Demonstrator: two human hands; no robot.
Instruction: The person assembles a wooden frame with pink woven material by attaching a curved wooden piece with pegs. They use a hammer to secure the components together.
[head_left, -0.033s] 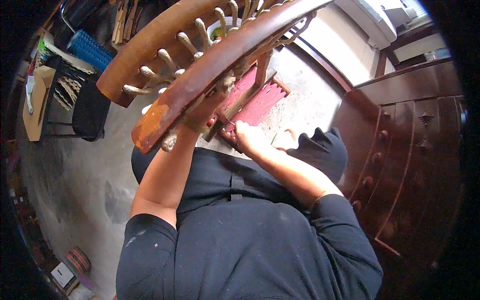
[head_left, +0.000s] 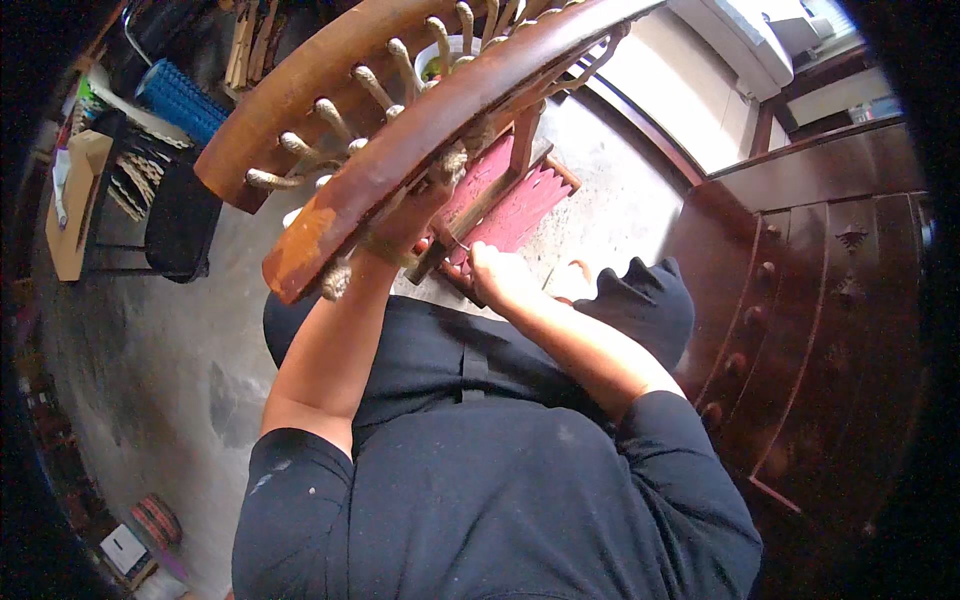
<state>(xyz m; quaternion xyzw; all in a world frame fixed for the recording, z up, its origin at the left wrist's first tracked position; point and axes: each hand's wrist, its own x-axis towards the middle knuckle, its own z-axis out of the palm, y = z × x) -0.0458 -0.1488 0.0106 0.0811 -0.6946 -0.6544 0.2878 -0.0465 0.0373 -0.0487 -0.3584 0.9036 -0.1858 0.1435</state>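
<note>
A brown wooden chair frame (head_left: 420, 135) with curved rails and thick rope loops (head_left: 373, 87) leans in front of me. My left hand (head_left: 408, 228) reaches beneath the nearer rail, which hides most of its fingers; a fingertip shows beside a wooden bar. Close by, my right hand (head_left: 497, 272) is closed in a pinch at the edge of the frame's lower part. A thin strand or pin seems to run from its fingertips toward the left hand, too small to name. Past the hands lies a torn red covering (head_left: 525, 205) with a jagged edge.
A dark wooden cabinet (head_left: 800, 300) stands at the right. On the left are a black chair (head_left: 180, 225) with a cardboard piece (head_left: 78, 205) and a blue textured roll (head_left: 180, 100). A white tub (head_left: 452, 50) sits behind the rails. Grey concrete floor (head_left: 150, 370) shows at left.
</note>
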